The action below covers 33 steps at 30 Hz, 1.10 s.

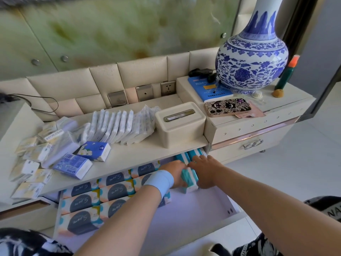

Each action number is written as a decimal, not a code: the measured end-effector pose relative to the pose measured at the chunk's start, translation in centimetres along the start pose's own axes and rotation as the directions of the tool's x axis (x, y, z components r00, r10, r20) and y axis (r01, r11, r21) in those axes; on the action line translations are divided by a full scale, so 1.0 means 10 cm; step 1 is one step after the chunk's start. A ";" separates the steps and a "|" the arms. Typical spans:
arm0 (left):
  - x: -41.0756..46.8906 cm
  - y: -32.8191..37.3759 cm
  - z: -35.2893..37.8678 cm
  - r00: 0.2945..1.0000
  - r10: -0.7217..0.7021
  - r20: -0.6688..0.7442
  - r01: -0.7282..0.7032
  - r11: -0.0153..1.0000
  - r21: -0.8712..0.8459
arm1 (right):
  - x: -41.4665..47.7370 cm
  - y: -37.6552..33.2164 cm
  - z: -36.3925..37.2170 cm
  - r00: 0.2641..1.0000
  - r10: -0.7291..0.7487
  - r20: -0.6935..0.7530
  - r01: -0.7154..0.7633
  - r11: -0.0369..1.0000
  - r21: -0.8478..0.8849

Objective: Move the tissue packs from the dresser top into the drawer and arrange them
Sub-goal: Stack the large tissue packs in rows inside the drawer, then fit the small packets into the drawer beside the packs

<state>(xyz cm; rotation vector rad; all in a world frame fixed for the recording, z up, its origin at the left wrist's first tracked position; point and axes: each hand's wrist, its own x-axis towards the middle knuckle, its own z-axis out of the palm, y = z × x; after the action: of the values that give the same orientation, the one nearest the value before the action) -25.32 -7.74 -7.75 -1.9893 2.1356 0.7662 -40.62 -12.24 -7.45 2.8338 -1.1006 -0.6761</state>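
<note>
Tissue packs (114, 191) fill the left half of the drawer (212, 204); left hand (172, 173) and right hand (205, 170) together grip teal packs (185, 177) at its far right. Many loose packs (110, 126) lie on the surface (147, 152), so roughly midway.

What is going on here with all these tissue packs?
A person is filling the open drawer with tissue packs. The left hand and the right hand together hold teal packs at the drawer's back right. Dark-labelled packs lie in rows on its left side. Many small packs wait on the dresser top.
</note>
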 end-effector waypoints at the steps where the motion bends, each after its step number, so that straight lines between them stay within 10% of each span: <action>1: -0.05 -0.03 -0.04 1.000 0.005 -0.003 -0.005 1.000 -0.018 | 0.01 -0.02 -0.06 1.000 0.003 0.014 -0.003 1.000 0.005; 11: -0.91 -0.88 -0.61 0.968 -0.111 -0.226 0.102 0.993 -0.051 | 0.43 -0.75 -1.00 0.981 -0.016 -0.193 0.079 0.943 0.322; 19: -1.98 -2.29 -1.16 0.820 -0.540 -0.190 0.544 0.839 -0.036 | 0.96 -1.87 -1.59 0.928 -0.098 -0.360 0.274 0.835 0.478; 24: -2.45 -2.87 -1.02 0.692 -0.712 -0.119 0.699 0.702 -0.138 | 1.26 -2.45 -1.93 0.883 -0.224 -0.412 0.404 0.808 0.428; 33: -2.36 -3.18 -0.78 0.699 -0.714 0.025 0.714 0.700 0.034 | 1.76 -3.31 -2.04 0.843 -0.295 -0.449 0.431 0.871 0.238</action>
<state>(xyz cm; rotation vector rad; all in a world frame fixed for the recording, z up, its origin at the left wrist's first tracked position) 10.14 9.83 0.17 -2.4783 1.1271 0.6056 0.26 -1.41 -1.68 3.2934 -0.6523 0.1233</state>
